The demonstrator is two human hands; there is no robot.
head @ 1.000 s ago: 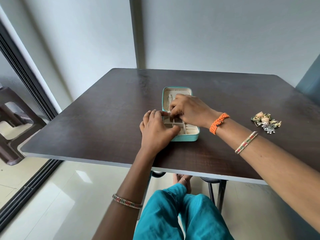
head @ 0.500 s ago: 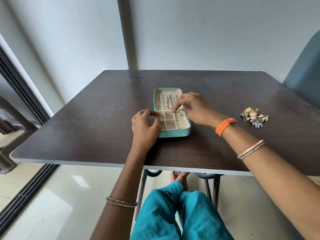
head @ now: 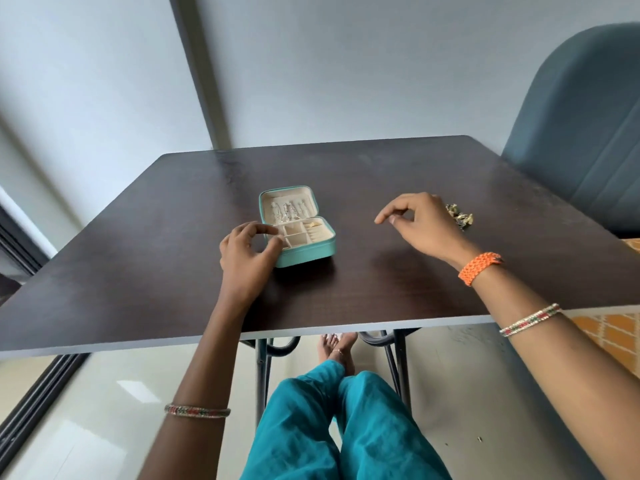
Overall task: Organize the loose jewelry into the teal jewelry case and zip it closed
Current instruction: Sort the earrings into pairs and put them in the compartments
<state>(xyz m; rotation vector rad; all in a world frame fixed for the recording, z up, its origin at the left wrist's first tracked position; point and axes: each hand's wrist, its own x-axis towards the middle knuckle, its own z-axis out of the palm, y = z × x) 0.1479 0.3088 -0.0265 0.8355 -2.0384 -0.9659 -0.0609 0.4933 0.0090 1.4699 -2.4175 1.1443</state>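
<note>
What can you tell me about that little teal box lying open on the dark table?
The small teal rectangular jewelry case lies open on the dark brown wooden table, its lid tilted back. The cream lining looks like soft fabric. Silvery pieces hang in the lid; the base has small compartments and ring rolls, with one gold piece. The left hand touches its near left corner.

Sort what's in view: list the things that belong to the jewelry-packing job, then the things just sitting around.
Job: teal jewelry case, open; loose jewelry pile; left hand at the case; right hand, empty.

Bystanders: table; blue chair; worn orange bracelet.
</note>
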